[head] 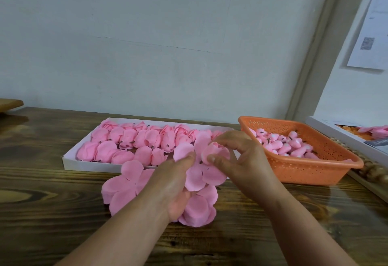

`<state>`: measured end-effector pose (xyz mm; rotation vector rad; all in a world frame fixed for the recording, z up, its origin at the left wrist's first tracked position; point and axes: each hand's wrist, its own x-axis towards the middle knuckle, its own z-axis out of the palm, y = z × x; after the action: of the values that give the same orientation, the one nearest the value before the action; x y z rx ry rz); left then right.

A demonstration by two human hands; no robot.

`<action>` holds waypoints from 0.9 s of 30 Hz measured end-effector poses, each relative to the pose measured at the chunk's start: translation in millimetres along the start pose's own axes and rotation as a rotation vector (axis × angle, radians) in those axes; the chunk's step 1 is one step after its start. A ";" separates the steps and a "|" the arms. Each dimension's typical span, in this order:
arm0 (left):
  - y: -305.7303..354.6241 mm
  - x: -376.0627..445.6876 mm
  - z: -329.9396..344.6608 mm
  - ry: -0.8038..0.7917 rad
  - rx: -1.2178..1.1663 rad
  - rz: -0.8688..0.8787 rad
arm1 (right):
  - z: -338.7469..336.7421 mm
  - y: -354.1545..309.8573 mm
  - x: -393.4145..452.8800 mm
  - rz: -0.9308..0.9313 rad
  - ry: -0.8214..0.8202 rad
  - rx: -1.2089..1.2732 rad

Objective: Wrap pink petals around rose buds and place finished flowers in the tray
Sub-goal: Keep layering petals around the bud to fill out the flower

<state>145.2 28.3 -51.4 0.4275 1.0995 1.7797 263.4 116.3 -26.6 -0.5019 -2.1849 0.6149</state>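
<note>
My left hand (172, 183) holds a pink petal sheet (201, 173) above the table, thumb pressing on its upper lobe. A pink rose bud (213, 152) sits at the sheet's top, pinched by my right hand (241, 160) between thumb and fingers. Behind them lies a white tray (69, 161) with several finished pink flowers (130, 141) in rows. On the right, an orange basket (310, 171) contains several bare buds (287, 144). Loose petal sheets lie on the table: one at the left (126, 183), another stack (199, 209) under my left hand.
The dark wooden table (63, 213) meets a pale wall. A white box (357, 135) with orange and pink pieces stands at the far right beside a beaded strip (371, 169). A wooden edge (10, 103) shows at far left.
</note>
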 end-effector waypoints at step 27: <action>-3.8 -2.5 -4.5 -0.143 -0.053 0.012 | -1.4 6.6 3.6 0.152 -0.123 0.354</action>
<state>145.3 24.4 -56.5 0.5211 0.9496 1.7560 263.3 123.9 -27.5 -0.4518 -2.0994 1.1163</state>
